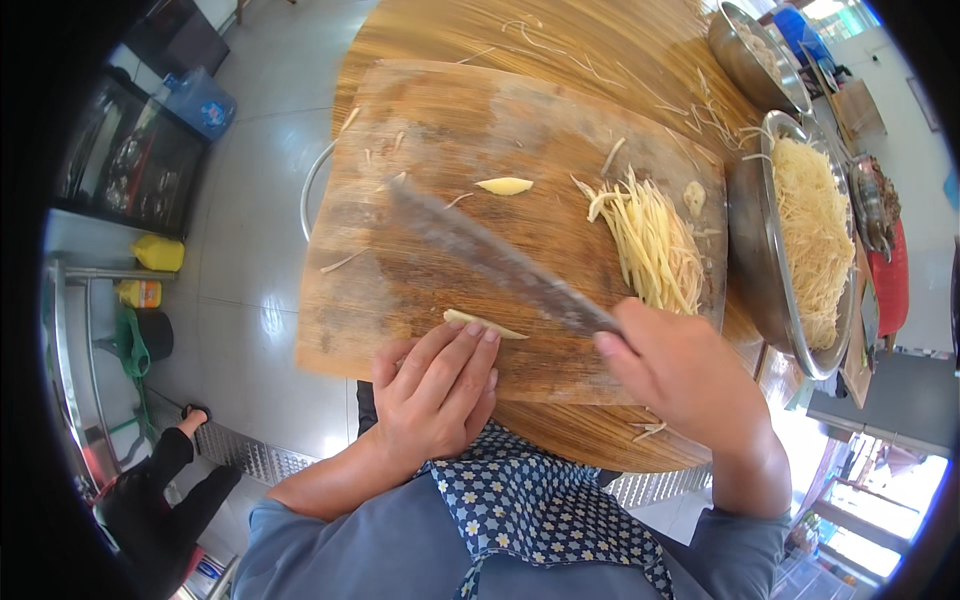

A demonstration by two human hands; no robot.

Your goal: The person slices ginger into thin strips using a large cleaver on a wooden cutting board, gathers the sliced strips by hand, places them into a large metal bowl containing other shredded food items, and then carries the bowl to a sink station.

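My right hand [675, 367] grips the handle of a knife with a long, broad blade [502, 262], which slants up and left over the wooden cutting board [465, 112] and looks blurred. Under the fingertips of my left hand [442, 382] lies a pale yellow piece of peeled vegetable [484, 325], pressed on the board near its front edge. A thin yellow slice [505, 185] rests alone beyond the blade. Toward the board's right side is a heap of pale yellow cut strips [649, 240], with a small knobbly piece [694, 198] beside it.
A steel bowl of fine pale shreds [814, 240] stands right of the board, another steel bowl [757, 56] behind it. Loose shreds [570, 52] litter the wooden table [420, 30]. A blue water jug [199, 101] is on the floor at left; a person's legs [165, 480] show lower left.
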